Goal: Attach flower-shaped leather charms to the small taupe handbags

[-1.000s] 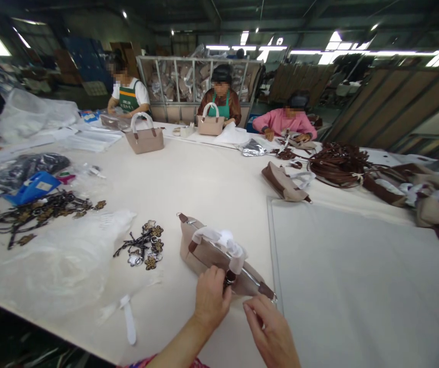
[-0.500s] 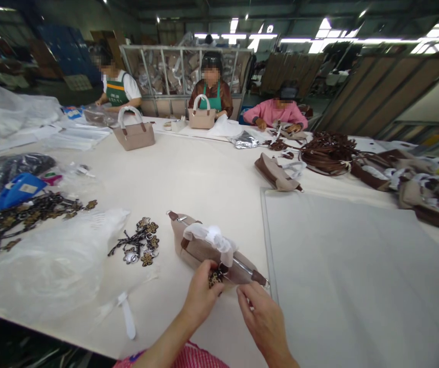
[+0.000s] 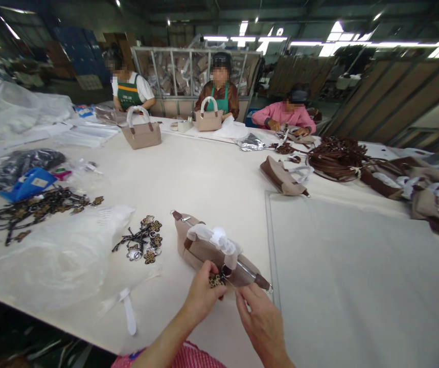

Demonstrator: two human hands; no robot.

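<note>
A beige handbag [image 3: 200, 245] with brown trim lies in front of me, its handle wrapped in white tissue [image 3: 215, 237]. My left hand [image 3: 204, 289] pinches a leopard-print flower charm [image 3: 216, 280] against the bag's near side, below a metal ring [image 3: 226, 271]. Close on the right, my right hand [image 3: 259, 312] has its thumb and forefinger pressed together. A thin, light line runs from those fingertips toward the charm; what it is I cannot make out. More flower charms [image 3: 148, 240] with black cords lie in a small pile left of the bag.
A clear plastic bag [image 3: 62, 255] and a white plastic tool [image 3: 128, 312] lie to the left. On the right is a grey sheet [image 3: 357, 266]. Across the table, another handbag [image 3: 282, 176] lies before brown straps [image 3: 336, 158], and three co-workers sit at the far edge.
The whole view has shifted slightly, with the scene moving right. My left hand keeps its hold on the charm. The thin line at my right fingertips now shows.
</note>
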